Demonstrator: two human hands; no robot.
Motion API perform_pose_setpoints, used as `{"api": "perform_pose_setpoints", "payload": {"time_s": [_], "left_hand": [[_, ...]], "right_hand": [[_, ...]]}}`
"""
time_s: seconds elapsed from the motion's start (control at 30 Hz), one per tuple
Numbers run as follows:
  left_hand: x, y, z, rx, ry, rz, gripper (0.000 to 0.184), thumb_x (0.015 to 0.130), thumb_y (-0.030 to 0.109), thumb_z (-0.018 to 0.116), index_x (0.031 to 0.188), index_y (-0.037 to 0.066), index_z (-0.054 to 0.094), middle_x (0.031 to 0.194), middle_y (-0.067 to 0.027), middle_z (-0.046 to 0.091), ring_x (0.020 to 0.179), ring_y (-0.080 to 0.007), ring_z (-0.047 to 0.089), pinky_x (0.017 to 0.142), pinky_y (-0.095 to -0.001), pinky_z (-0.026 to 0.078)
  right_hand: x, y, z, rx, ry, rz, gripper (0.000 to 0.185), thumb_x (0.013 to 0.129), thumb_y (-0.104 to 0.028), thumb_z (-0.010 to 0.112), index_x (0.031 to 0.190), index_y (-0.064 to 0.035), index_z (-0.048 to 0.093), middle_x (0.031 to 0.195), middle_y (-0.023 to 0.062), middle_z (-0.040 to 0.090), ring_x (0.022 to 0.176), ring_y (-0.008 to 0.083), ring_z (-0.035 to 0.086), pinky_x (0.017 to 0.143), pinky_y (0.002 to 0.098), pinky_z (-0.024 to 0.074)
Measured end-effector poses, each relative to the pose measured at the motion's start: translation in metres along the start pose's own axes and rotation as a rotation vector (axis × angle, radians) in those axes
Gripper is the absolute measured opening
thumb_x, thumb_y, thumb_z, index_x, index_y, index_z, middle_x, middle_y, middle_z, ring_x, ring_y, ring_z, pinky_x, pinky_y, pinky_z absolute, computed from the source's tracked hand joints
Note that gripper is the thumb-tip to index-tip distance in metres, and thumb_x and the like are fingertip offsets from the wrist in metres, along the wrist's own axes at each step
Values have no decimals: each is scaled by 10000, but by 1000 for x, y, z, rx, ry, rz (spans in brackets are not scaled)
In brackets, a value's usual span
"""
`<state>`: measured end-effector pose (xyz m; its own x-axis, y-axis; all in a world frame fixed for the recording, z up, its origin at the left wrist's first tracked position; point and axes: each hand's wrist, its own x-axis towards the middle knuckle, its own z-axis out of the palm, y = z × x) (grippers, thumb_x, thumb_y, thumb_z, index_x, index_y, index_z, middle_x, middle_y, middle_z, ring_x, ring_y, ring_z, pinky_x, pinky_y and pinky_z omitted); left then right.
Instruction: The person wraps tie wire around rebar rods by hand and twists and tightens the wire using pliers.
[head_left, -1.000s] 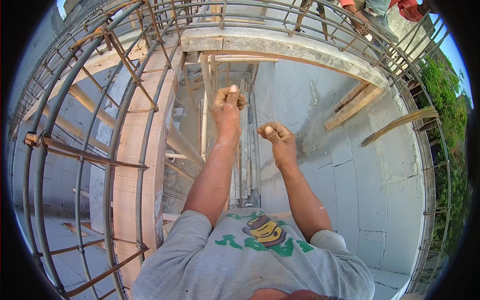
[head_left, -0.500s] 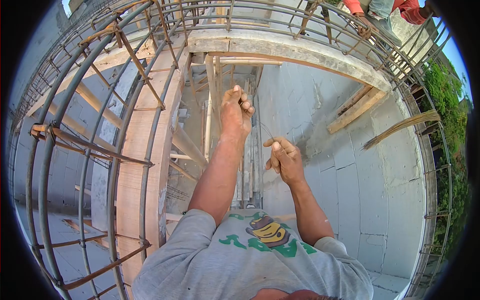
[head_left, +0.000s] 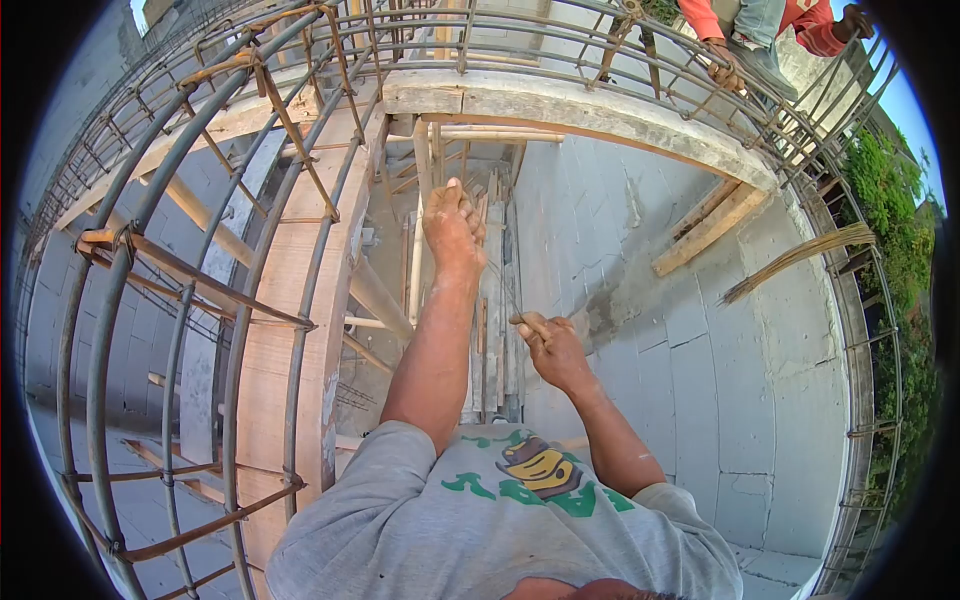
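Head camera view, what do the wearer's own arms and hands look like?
The grey T-shirt has short sleeves that leave both forearms bare, and green lettering with a yellow-and-dark motif on its front. The left hand and right hand are ungloved, with no watch or bracelet showing.

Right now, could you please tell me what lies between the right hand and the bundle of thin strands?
The head view shows only the gray block wall between the right hand and the bundle, with a darker patch near the hand.
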<state>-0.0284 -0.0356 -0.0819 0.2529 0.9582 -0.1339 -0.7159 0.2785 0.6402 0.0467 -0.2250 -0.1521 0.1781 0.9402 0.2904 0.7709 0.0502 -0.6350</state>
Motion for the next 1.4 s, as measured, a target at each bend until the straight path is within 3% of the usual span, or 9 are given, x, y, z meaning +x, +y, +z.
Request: {"api": "perform_pose_setpoints", "payload": {"time_s": [0.2, 0.43, 0.53, 0.6, 0.7, 0.83, 0.93, 1.1, 1.4], "left_hand": [[5, -20, -8, 143, -23, 63, 226, 941, 215, 553, 753, 153, 445, 540, 81, 299, 398, -37, 241, 352, -212, 172], [-9, 3, 10, 3, -226, -21, 253, 937, 211, 552, 721, 159, 432, 537, 81, 283, 400, -32, 211, 351, -219, 157], [-22, 18, 28, -46, -306, -43, 270, 934, 211, 553, 704, 167, 419, 533, 80, 272, 401, -33, 196, 351, -223, 149], [-26, 17, 27, -73, -328, -73, 279, 934, 209, 552, 698, 170, 409, 531, 79, 262, 402, -36, 190, 352, -224, 143], [-15, 17, 19, -131, -334, -110, 293, 933, 215, 552, 690, 173, 395, 528, 78, 247, 401, -39, 184, 355, -222, 137], [-9, 29, 23, -223, -361, -103, 271, 943, 235, 541, 709, 160, 426, 526, 79, 247, 397, -41, 175, 351, -210, 142], [-21, 35, 31, -276, -435, -134, 264, 947, 244, 536, 717, 150, 445, 521, 81, 242, 392, -39, 169, 345, -204, 142], [-19, 23, 21, -246, -372, -196, 276, 943, 241, 533, 698, 151, 443, 498, 84, 219, 378, -39, 160, 338, -208, 130], [-23, 33, 33, -378, -476, -281, 283, 936, 235, 543, 691, 133, 445, 492, 84, 229, 366, -43, 143, 333, -210, 116]], "right_hand": [[-11, -57, -8, 198, -160, -71, 261, 993, -223, 427, 1086, -14, 553, 864, 170, 610, 690, 369, 595, 624, 421, 457], [37, -47, -63, 110, 634, 240, 197, 963, -193, 511, 909, -23, 594, 647, 131, 580, 539, 298, 556, 537, 371, 442], [34, 8, -33, -39, 255, 175, 247, 955, -217, 533, 833, -12, 598, 618, 91, 544, 516, 176, 521, 523, 349, 431], [22, -10, -18, 302, -369, 184, 309, 955, -259, 545, 782, -8, 598, 560, 45, 491, 519, 97, 495, 489, 332, 399], [19, -73, -64, 725, -577, 45, 348, 961, -300, 539, 805, 3, 610, 571, -11, 464, 487, 69, 420, 457, 247, 316], [42, -78, -102, 911, 316, 199, 298, 966, -266, 527, 851, -11, 628, 545, -7, 442, 535, 75, 382, 486, 272, 337], [68, -10, -83, 269, 556, 313, 298, 950, -274, 545, 854, -7, 635, 549, 13, 470, 536, 102, 423, 500, 293, 366], [17, -33, -30, 588, -632, 95, 337, 953, -326, 545, 866, -19, 652, 605, -2, 484, 555, 121, 452, 523, 294, 377], [51, -14, -89, 640, 419, 338, 315, 962, -286, 538, 833, -5, 603, 555, -25, 466, 486, 54, 344, 470, 242, 313]]}}
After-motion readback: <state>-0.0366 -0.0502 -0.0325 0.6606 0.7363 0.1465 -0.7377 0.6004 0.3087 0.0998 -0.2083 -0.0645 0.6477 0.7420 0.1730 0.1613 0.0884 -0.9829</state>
